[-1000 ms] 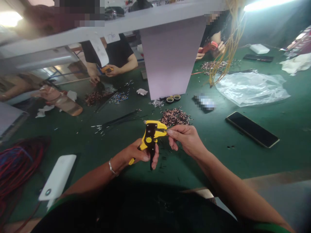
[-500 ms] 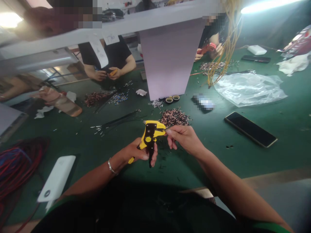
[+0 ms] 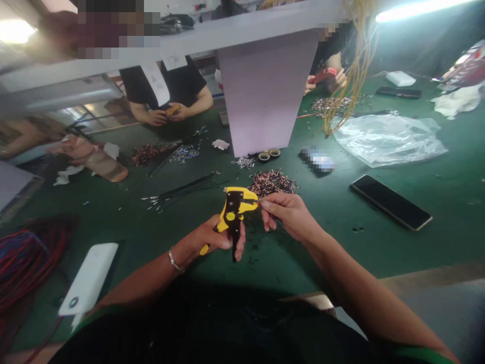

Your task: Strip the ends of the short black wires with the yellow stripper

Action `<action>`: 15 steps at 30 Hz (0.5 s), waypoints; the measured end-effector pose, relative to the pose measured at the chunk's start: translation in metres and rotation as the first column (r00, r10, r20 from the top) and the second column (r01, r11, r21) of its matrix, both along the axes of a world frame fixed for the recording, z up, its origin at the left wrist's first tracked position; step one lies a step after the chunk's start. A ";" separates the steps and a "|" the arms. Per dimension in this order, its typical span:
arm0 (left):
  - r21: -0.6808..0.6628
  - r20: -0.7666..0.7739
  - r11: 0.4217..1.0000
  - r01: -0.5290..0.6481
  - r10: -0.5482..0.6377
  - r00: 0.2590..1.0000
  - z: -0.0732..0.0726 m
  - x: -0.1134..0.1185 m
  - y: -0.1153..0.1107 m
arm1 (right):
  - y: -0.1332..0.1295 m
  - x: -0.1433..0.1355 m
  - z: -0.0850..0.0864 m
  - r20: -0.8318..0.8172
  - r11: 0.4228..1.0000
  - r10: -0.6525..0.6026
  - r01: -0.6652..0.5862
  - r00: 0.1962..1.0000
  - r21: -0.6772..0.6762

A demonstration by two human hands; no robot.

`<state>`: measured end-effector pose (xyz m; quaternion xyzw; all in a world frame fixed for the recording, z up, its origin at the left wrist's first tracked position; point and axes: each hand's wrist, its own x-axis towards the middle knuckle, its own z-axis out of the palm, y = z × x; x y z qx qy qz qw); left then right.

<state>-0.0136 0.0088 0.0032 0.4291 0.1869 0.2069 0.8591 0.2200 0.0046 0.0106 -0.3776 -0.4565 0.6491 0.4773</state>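
The table (image 3: 397,247) is spread with items around a pile (image 3: 275,182) of short, copper-ended pieces. Beyond the pile, the panel (image 3: 267,96) is stood upright; beyond it to the right, the bag (image 3: 390,139) is spread out. Well to the right of the pile, the phone (image 3: 390,202) is laid flat. At the pile's near left, the stripper (image 3: 232,205) is held up, nose pointed right, its handles wrapped by the clenched fingers of the left hand (image 3: 214,235). Just in front of the pile, the right hand (image 3: 293,215) is placed, thumb and forefinger pinched together at the nose, apparently on a wire piece too small to be made out. A fingertip could be nipped if the handles were squeezed with the pinch so close. The wire piece could be skewed or lost if gripped too lightly. The pile could be scattered if knocked by the nose; whether they touch cannot be told. Nearer than the pile, dark bits (image 3: 253,247) are strewn.
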 end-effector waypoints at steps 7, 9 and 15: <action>0.008 0.009 1.000 -0.021 0.021 1.000 -0.005 -0.002 0.002 | 0.001 0.000 -0.001 -0.108 0.996 -0.056 0.049 0.993 -0.069; 0.013 0.007 0.999 -0.030 0.030 1.000 -0.005 -0.002 0.002 | 0.001 0.000 -0.001 -0.121 0.997 -0.039 0.030 0.992 -0.075; 0.007 0.017 1.000 -0.026 0.025 1.000 -0.003 -0.001 0.003 | -0.001 0.000 0.000 -0.134 0.999 -0.007 0.001 0.991 -0.043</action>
